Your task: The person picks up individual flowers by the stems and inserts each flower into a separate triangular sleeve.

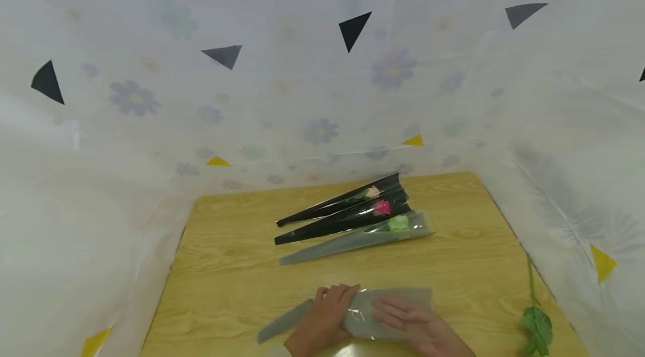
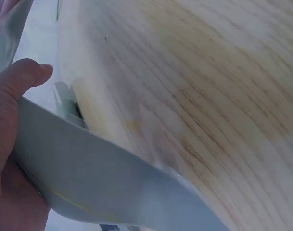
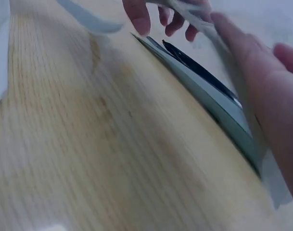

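A grey, partly clear flower sleeve point(image 1: 286, 321) lies across the front of the table, its narrow end to the left and its wide end to the right. My left hand point(image 1: 325, 318) grips it around the middle; in the left wrist view the thumb is above the grey film point(image 2: 98, 168) and the other fingers are partly hidden beneath it. My right hand point(image 1: 418, 320), blurred, lies along the wide part with its fingers fairly straight. The right wrist view has this hand point(image 3: 266, 82) against the film's side, with the left hand's fingertips beyond it.
Behind the hands lie two black sleeves with a peach rose point(image 1: 372, 192) and a pink rose point(image 1: 383, 207), plus a grey sleeve with a pale green rose point(image 1: 398, 224). A loose green stem with leaves point(image 1: 537, 326) lies at the table's right edge. Flower-patterned sheeting point(image 1: 302, 66) surrounds the table.
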The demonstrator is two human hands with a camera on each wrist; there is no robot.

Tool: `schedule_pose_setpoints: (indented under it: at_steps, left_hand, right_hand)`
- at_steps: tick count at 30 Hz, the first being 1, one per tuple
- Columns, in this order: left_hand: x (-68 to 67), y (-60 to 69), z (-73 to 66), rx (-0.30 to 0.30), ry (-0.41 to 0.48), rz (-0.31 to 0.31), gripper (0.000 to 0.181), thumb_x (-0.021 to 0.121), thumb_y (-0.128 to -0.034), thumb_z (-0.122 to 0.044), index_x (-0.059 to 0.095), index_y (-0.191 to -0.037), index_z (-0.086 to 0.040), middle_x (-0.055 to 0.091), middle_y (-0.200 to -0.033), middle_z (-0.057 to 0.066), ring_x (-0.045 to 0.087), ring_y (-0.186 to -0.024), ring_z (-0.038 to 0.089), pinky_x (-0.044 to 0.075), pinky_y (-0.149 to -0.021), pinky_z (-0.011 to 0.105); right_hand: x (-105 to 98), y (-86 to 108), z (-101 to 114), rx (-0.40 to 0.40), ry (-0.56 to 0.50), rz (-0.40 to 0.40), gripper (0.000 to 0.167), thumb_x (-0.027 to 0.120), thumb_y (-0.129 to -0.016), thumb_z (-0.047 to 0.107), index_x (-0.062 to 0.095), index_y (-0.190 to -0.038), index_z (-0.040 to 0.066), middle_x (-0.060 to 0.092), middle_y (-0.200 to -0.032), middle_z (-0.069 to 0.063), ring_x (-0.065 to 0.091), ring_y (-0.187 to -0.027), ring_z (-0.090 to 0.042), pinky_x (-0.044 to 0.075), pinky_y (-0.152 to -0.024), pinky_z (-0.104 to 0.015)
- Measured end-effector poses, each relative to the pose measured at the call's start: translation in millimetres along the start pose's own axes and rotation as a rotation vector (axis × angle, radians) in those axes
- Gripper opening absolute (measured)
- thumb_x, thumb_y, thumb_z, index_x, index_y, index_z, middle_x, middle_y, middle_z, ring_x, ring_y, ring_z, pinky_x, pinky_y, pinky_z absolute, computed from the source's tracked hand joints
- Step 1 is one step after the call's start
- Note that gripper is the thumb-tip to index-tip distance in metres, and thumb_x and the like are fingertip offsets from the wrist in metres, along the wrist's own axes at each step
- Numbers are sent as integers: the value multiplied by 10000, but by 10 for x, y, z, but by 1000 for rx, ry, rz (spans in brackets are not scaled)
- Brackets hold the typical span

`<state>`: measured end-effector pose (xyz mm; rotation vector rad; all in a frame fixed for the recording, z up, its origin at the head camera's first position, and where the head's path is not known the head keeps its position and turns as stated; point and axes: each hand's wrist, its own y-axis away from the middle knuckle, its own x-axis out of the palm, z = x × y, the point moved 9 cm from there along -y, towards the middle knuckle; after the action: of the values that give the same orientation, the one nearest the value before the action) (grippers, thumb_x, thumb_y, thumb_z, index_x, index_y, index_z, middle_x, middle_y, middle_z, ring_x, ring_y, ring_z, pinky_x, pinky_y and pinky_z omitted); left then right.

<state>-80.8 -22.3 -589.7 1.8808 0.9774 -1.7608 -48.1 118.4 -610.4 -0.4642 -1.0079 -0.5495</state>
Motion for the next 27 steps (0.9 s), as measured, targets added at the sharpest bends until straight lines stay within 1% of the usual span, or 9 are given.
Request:
schedule_pose_setpoints:
  at_steps: [2, 6, 9, 12, 15, 18, 22, 24, 27]
  left_hand:
    - [32, 4, -50, 29, 3, 22, 956, 762, -670, -510, 295, -1432, -171, 438, -1252, -54, 453, -1059, 118, 379, -827, 339]
    - [72, 6, -129, 74, -3, 47, 962, 719, -694, -569, 277, -1447, -166, 412, -1268, -59, 425, -1093, 116, 361, -837, 337]
    - [69, -2, -163, 94, -14, 64, 970, 675, -709, -618, 246, -1460, -177, 405, -1270, -65, 411, -1106, 111, 351, -844, 333]
    - [56, -8, -184, 107, -18, 74, 975, 662, -726, -616, 203, -1473, -190, 396, -1278, -67, 403, -1105, 104, 345, -840, 325]
    - [28, -15, -222, 128, -6, 69, 980, 668, -731, -603, 194, -1479, -183, 393, -1294, -57, 402, -1125, 108, 344, -852, 334]
    - [8, -22, -264, 153, -1, 66, 989, 694, -727, -569, 194, -1483, -173, 389, -1309, -52, 399, -1139, 108, 337, -860, 330]
    - [-2, -21, -319, 187, -1, 55, 987, 734, -721, -487, 195, -1483, -169, 402, -1288, -59, 409, -1105, 96, 340, -833, 300]
    - [2, -20, -341, 201, 11, 45, 1004, 744, -709, -483, 191, -1484, -162, 404, -1284, -62, 407, -1096, 88, 340, -818, 282]
    - [17, -12, -353, 209, 13, 22, 1025, 724, -699, -544, 196, -1484, -149, 402, -1302, -64, 408, -1101, 81, 347, -809, 271]
  right_hand:
    - [-11, -54, -30, 50, 109, -55, 449, 112, -1017, 44, 163, -1454, -42, 200, -1487, -220, 189, -1361, -338, 178, -1085, -406]
    - [-38, -140, -103, 140, 149, -132, 428, 168, -1024, 54, 199, -1420, -104, 287, -1439, -251, 274, -1333, -328, 217, -1070, -410]
    - [-36, -194, -166, 157, 47, -128, 417, 183, -1020, 38, 230, -1395, -136, 292, -1421, -281, 264, -1335, -331, 194, -1077, -403]
    - [-16, -271, -217, 147, -5, -77, 409, 157, -1010, 3, 243, -1371, -168, 283, -1414, -301, 244, -1338, -339, 163, -1083, -407]
    - [28, -331, -259, 144, 127, 3, 422, 108, -1005, -6, 225, -1373, -175, 282, -1419, -290, 255, -1335, -331, 185, -1079, -391]
    - [40, -362, -298, 134, 195, 39, 431, 81, -1007, 8, 177, -1390, -165, 247, -1445, -272, 241, -1346, -313, 180, -1081, -384]
    - [-24, -365, -328, 108, 243, -23, 423, 134, -1018, 29, 183, -1402, -142, 252, -1457, -238, 272, -1342, -273, 198, -1078, -374]
    - [-51, -359, -337, 105, 330, -53, 422, 154, -1020, 36, 212, -1407, -122, 287, -1452, -209, 309, -1326, -257, 245, -1063, -361]
    - [-63, -349, -352, 112, 383, -73, 430, 152, -1027, 70, 257, -1417, -77, 317, -1447, -182, 326, -1318, -264, 284, -1047, -347]
